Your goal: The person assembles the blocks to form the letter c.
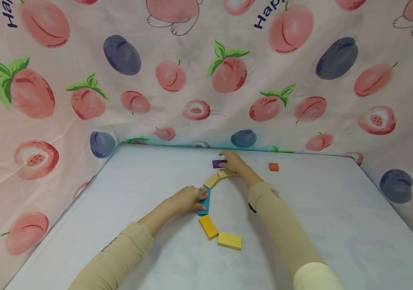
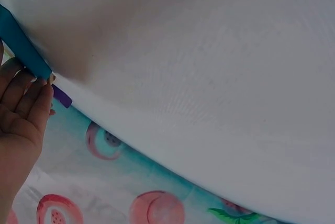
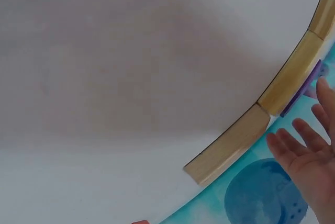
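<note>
In the head view, my left hand holds a blue block between thumb and fingers, near the middle of the table. The left wrist view shows the fingers along the blue block's side. Farther back, my right hand reaches over a purple block, thumb and forefinger close to its right end. In the right wrist view the fingers of that hand are spread and fairly straight, beside the purple block. Plain wooden blocks form a curve from the blue block toward the right hand, which partly hides them.
An orange-yellow block and a yellow block continue the curve toward the front. An orange-red block lies apart at the back right. A fruit-patterned cloth hangs behind the white table and along its sides.
</note>
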A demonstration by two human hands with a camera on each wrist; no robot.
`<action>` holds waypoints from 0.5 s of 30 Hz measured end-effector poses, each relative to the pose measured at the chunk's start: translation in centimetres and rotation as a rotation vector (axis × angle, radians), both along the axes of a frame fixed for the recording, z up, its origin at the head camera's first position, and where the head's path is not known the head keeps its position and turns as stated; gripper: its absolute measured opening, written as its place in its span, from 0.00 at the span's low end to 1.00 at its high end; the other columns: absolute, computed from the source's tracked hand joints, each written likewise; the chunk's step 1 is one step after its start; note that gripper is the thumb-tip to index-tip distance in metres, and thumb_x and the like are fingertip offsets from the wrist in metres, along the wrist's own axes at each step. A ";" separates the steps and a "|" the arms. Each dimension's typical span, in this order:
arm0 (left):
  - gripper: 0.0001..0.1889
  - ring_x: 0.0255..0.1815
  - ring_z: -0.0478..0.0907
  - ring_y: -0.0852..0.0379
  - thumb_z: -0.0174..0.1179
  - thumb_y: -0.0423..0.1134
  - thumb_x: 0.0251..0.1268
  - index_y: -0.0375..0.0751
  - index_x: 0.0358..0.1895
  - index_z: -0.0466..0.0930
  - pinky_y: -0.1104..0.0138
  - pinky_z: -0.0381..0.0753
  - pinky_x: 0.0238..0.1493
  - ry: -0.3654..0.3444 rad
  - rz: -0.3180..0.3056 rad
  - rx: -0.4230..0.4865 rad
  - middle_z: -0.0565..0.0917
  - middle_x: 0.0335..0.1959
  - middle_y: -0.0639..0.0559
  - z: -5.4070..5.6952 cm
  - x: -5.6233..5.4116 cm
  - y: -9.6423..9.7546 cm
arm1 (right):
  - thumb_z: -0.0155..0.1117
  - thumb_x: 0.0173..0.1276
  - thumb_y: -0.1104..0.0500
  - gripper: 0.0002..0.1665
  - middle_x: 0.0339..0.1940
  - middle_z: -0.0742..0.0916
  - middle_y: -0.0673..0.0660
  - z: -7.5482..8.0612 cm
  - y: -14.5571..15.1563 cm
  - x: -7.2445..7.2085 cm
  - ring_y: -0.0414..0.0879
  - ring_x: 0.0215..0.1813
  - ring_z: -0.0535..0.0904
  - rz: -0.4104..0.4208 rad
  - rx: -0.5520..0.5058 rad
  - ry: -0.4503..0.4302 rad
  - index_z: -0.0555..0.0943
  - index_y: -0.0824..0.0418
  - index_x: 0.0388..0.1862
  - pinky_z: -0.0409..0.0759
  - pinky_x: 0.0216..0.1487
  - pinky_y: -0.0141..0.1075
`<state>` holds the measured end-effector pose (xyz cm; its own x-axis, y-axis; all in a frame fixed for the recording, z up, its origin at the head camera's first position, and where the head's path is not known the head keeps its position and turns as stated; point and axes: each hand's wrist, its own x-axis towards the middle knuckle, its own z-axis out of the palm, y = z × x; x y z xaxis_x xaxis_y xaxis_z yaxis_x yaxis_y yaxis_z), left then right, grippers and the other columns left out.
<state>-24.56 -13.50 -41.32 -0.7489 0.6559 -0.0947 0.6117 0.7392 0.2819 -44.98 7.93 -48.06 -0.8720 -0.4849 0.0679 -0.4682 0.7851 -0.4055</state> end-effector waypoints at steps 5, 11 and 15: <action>0.28 0.65 0.70 0.46 0.62 0.48 0.59 0.33 0.59 0.74 0.56 0.70 0.65 0.000 -0.007 0.011 0.73 0.62 0.40 -0.1 -0.1 0.0 | 0.62 0.66 0.47 0.30 0.62 0.78 0.61 -6.1 0.1 -5.7 0.57 0.64 0.72 0.031 0.081 0.068 0.73 0.59 0.62 0.71 0.64 0.44; 0.27 0.64 0.71 0.45 0.63 0.47 0.58 0.33 0.57 0.75 0.55 0.71 0.64 0.012 -0.013 0.021 0.73 0.62 0.38 -0.1 -0.1 0.0 | 0.66 0.62 0.59 0.24 0.56 0.81 0.61 -6.9 -1.1 -5.9 0.58 0.58 0.75 0.009 0.149 0.150 0.75 0.61 0.58 0.73 0.60 0.48; 0.27 0.65 0.71 0.46 0.63 0.47 0.59 0.33 0.57 0.75 0.55 0.71 0.65 0.008 -0.012 0.025 0.73 0.62 0.39 -0.2 -0.1 0.0 | 0.70 0.59 0.57 0.27 0.55 0.82 0.59 -10.7 -1.0 -9.8 0.56 0.57 0.76 -0.027 0.176 0.091 0.77 0.61 0.57 0.74 0.59 0.50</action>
